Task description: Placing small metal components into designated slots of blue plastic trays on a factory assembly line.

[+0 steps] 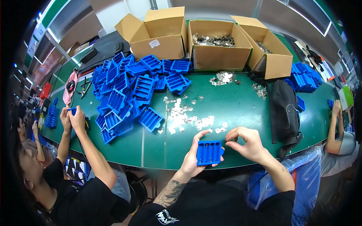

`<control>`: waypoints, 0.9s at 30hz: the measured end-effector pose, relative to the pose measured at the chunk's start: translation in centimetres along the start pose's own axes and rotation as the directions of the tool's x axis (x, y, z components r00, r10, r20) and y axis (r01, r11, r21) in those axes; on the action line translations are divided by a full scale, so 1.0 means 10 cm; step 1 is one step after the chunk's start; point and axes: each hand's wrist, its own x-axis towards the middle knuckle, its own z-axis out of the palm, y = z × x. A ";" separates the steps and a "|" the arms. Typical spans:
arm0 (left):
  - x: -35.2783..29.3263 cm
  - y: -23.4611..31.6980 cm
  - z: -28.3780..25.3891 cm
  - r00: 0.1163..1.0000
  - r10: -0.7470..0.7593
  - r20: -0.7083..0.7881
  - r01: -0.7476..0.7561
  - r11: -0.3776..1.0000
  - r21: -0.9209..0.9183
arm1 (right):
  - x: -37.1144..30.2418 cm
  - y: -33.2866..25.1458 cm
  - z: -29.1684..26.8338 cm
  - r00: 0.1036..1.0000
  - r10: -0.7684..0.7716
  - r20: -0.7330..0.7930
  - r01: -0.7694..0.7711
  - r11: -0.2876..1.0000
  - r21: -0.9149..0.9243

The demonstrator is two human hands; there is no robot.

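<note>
My left hand (191,161) is wrapped round a blue plastic battery holder (209,153), its slotted face turned up, near the table's front edge. A few small metal bits show at the ends of its slots. Just right of the holder, my right hand (246,144) pinches a tiny dark piece (225,141), too small to make out. Beyond both hands, small shiny metal contact plates (183,115) lie scattered on the green table (233,101). A large heap of blue battery holders (128,84) is piled to the left.
Cardboard boxes (220,56) stand at the back, two showing metal parts inside. A black bag (284,109) lies to the right, before stacked blue holders (304,77). A co-worker (81,165) sits at left, another (341,147) at far right. Pliers (86,87) lie beyond the left co-worker.
</note>
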 end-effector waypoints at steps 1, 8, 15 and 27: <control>0.00 0.00 0.00 1.000 0.002 0.002 -0.002 1.000 0.007 | 0.01 0.02 0.02 0.999 0.024 -0.033 -0.025 0.999 -0.037; -0.01 0.00 0.02 0.999 0.010 0.033 -0.010 1.000 -0.001 | 0.00 0.26 -0.10 0.996 0.071 -0.051 -0.077 0.990 -0.120; 0.00 0.01 0.03 1.000 0.004 0.013 -0.004 1.000 0.029 | -0.07 0.35 -0.19 0.993 0.085 -0.077 -0.102 0.959 -0.264; 0.00 -0.02 0.06 0.999 0.008 -0.046 -0.003 0.994 0.105 | -0.11 0.56 -0.18 0.993 -0.014 -0.114 -0.032 0.922 -0.385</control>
